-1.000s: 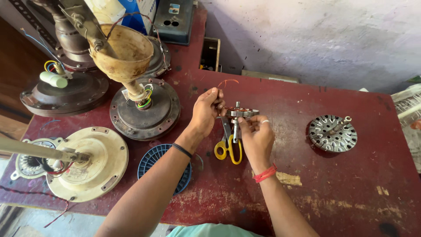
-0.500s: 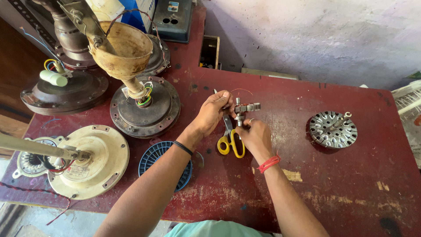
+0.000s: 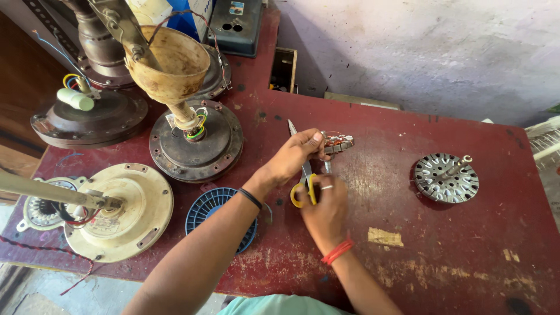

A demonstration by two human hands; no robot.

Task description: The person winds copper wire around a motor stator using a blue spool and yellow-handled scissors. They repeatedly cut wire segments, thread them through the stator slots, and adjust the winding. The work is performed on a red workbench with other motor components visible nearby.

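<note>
My left hand pinches a small motor stator with copper windings, holding it just above the red table. My right hand grips the yellow handles of a pair of scissors. The blades are spread apart and point up toward the stator, one tip rising past my left hand. A black band circles my left wrist and a red thread my right wrist.
A round metal rotor with a shaft lies at the right. A blue fan grille sits under my left forearm. Ceiling fan motors stand at the left: a cream one, a dark one with a cup-shaped canopy, another behind.
Both hands have drawn closer together and lower. The scissors have swung up with blades spread under the stator, which stays in my left hand.
</note>
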